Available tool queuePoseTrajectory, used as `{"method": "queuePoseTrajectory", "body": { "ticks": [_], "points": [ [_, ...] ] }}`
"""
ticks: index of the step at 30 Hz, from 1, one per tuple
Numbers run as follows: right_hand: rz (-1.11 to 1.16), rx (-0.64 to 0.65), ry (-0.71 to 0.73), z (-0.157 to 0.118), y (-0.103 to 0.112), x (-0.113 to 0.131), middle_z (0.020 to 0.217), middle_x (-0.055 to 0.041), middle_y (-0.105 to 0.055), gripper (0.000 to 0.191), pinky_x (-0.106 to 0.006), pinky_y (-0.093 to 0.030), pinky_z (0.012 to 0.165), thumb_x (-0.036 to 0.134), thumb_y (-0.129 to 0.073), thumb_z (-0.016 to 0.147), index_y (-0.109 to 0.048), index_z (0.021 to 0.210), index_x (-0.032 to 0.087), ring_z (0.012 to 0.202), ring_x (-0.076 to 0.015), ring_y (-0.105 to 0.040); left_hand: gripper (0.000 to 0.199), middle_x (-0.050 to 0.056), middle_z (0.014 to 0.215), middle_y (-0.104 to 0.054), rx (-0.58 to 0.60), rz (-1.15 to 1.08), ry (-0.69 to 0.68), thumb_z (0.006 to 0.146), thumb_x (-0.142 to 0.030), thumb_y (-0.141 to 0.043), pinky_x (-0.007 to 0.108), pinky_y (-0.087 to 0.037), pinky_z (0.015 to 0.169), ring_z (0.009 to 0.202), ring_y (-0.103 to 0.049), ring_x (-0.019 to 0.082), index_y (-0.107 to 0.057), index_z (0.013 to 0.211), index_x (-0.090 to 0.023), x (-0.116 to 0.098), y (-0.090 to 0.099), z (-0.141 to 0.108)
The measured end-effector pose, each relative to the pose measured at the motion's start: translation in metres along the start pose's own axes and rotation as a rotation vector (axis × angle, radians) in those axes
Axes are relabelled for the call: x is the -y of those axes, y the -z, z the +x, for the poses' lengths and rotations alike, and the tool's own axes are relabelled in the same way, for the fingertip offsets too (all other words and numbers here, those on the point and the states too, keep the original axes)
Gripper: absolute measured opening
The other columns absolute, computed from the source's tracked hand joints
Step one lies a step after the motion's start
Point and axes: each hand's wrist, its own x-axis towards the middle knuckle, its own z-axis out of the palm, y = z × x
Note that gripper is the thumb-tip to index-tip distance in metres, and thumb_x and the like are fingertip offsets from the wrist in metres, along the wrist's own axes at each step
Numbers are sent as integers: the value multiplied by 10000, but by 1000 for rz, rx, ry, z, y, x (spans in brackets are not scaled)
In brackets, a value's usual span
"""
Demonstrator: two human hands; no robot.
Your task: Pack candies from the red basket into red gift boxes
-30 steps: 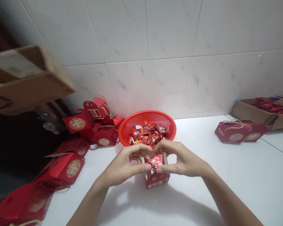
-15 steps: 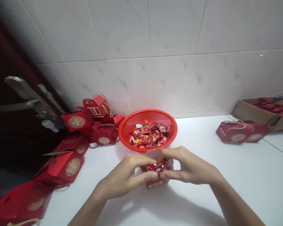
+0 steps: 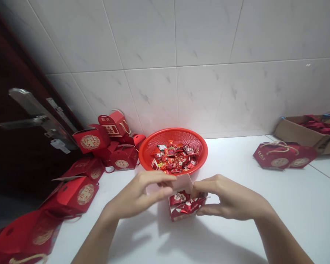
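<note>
A small red candy box (image 3: 178, 217) stands on the white counter in front of me, its lid flaps up and its top open. Red-wrapped candies (image 3: 191, 206) fill it to the brim. My left hand (image 3: 143, 194) hovers at the box's left rear, thumb and index finger apart, with no candy visible in it. At the box's right side, my right hand (image 3: 222, 198) has its fingers curled over the edge onto the candies and its thumb lower on the side. Just behind the box sits a red plastic basket (image 3: 202, 141) with many wrapped candies.
Several red gift boxes (image 3: 85, 194) line the left side beside a dark door with a metal handle (image 3: 24, 123). Two flat folded boxes (image 3: 277, 156) lie at the right, near a cardboard carton (image 3: 299, 134) holding dark red items. A tiled wall (image 3: 209, 99) rises behind the counter.
My left hand has drawn off the box to the left and its fingers have parted. My right hand has shifted slightly right, and the candies in the box show more.
</note>
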Motion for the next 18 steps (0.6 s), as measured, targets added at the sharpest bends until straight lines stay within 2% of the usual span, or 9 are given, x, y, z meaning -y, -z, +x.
{"method": "queuePoseTrajectory", "body": {
  "ticks": [3,5,7,9,14,16,18],
  "points": [
    [-13,-14,-6,-2,3,2,842,-11,-717,76,-219,-443,634,195,-698,885,-628,912,182,692,-118,-609,310,61,1110,-781,-107,102,112,949,-407,-596,282,-555,876,1014,-716,226,-763,1131,-220,20,12,10],
    [-24,-12,-13,-3,4,3,839,-7,-717,79,-215,-435,626,180,-702,879,-629,908,185,687,-115,-609,339,64,1147,-772,-101,135,163,952,-426,-570,288,-552,880,1032,-711,234,-762,1134,-213,35,16,21],
    [-34,-6,-22,-2,4,4,843,-9,-718,76,-217,-428,620,188,-698,885,-626,909,186,685,-117,-611,342,60,1169,-766,-2,145,164,958,-403,-548,283,-548,868,1020,-713,228,-755,1150,-211,47,15,37],
    [-46,5,-40,-1,3,5,854,-16,-719,69,-226,-429,625,206,-690,894,-626,913,186,698,-127,-620,321,53,1169,-765,164,153,113,963,-339,-530,271,-529,879,1028,-707,218,-754,1155,-213,56,9,59],
    [-72,57,-93,2,3,4,865,-28,-717,53,-249,-441,642,238,-665,912,-641,926,194,725,-155,-640,360,66,1273,-722,529,192,2,938,-192,-518,277,-465,989,1156,-651,224,-730,1228,-199,66,-20,115],
    [-85,63,-100,3,2,4,855,-28,-712,63,-255,-442,638,259,-662,915,-645,927,199,715,-159,-635,377,57,1239,-736,617,296,42,930,-191,-522,280,-473,962,1131,-656,231,-724,1246,-221,70,-28,127],
    [-100,62,-104,3,2,3,853,-27,-710,66,-258,-443,637,265,-659,916,-648,935,202,715,-162,-633,337,52,1170,-760,629,444,144,920,-238,-552,295,-482,932,1115,-657,254,-752,1192,-246,75,-31,130]
  ]
}}
